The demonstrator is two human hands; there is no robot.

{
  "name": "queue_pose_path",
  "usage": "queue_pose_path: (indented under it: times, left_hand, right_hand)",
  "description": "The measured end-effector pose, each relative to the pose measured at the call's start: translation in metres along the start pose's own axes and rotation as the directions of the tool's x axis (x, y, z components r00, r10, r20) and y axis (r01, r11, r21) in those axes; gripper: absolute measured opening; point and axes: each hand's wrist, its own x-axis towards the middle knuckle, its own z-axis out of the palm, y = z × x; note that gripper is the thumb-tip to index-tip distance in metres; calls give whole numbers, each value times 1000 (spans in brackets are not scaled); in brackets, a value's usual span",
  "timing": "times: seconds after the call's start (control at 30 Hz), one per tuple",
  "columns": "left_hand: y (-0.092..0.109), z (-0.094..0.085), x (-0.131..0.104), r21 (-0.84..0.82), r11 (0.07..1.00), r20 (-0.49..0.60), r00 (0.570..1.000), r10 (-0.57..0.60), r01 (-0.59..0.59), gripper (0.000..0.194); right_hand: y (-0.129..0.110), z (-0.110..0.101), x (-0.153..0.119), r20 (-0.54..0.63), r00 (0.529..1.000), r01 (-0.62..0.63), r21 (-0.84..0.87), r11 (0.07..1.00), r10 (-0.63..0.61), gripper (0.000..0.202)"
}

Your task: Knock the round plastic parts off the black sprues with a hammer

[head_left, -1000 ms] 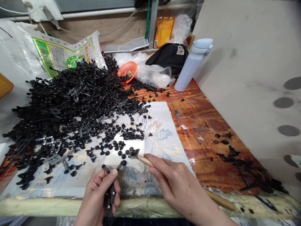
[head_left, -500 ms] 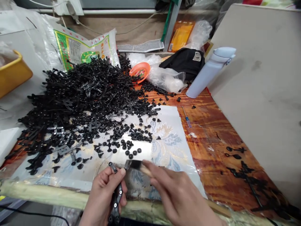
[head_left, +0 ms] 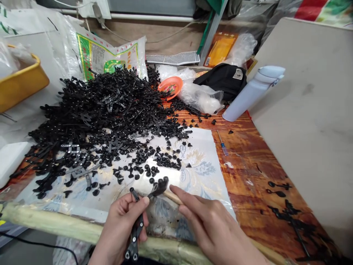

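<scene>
My left hand (head_left: 123, 219) pinches a black jointed strip (head_left: 133, 241) with shiny rivets, its loose end hanging below the fingers. The strip's upper part points away over the cloth. My right hand (head_left: 213, 224) is closed round the wooden handle of a hammer (head_left: 173, 197), index finger stretched along it. The dark hammer head (head_left: 160, 187) is slightly blurred and hovers just right of my left thumb tip; whether it touches the strip I cannot tell. Several small round black knobs (head_left: 151, 180) lie just beyond the hammer head on a shiny pale patch.
A large heap of black linked pieces (head_left: 110, 99) covers the left and back. A patterned cloth (head_left: 202, 158) lies on the wooden table (head_left: 245, 162). Toward the right are a screwdriver (head_left: 222, 143), a pale blue bottle (head_left: 245, 95), black parts (head_left: 292, 213) and a grey panel (head_left: 309, 95).
The hammer head has tilted and its far end has risen slightly. My left hand keeps its grip on the strip. The whole view has shifted a little, moving the scene right and down.
</scene>
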Motion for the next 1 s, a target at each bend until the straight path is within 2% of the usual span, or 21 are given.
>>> queue_pose_path:
  times: [0.1, 0.23, 0.33, 0.43, 0.53, 0.6, 0.7, 0.87, 1.0]
  left_hand:
    - [2, -1, 0, 25, 1000, 7, 1000, 5, -5, 41]
    - [2, -4, 3, 92, 995, 23, 999, -31, 28, 41]
    - [3, -9, 6, 134, 991, 30, 999, -17, 13, 41]
    - [3, -15, 10, 137, 990, 63, 998, 24, -32, 41]
    - [3, -19, 13, 188, 982, 104, 995, 7, -27, 41]
    - [5, -20, 14, 237, 971, 114, 994, -1, -26, 41]
    - [9, -21, 11, 259, 965, 118, 993, 17, -47, 38]
    - [20, -21, 1, 267, 963, 167, 986, -10, -36, 34]
    - [22, -18, 4, 400, 909, 207, 978, 32, -115, 39]
  right_hand:
    - [0, 0, -3, -99, 995, 16, 86, 996, -8, 44]
    - [1, 9, -1, 42, 999, 15, -15, 1000, -15, 44]
    - [5, 6, 3, 81, 994, -85, 105, 991, 77, 41]
    - [13, -7, 6, -9, 980, -185, 299, 936, 197, 38]
    - [22, -18, 3, -95, 959, -218, 359, 908, 268, 40]
    - [27, -21, 0, -86, 956, -231, 370, 900, 280, 40]
    - [29, -20, -8, -46, 953, -267, 326, 907, 298, 41]
    - [31, -14, -16, 16, 964, -265, 148, 953, 265, 38]
    - [39, -5, -14, -33, 941, -338, -28, 941, 337, 40]
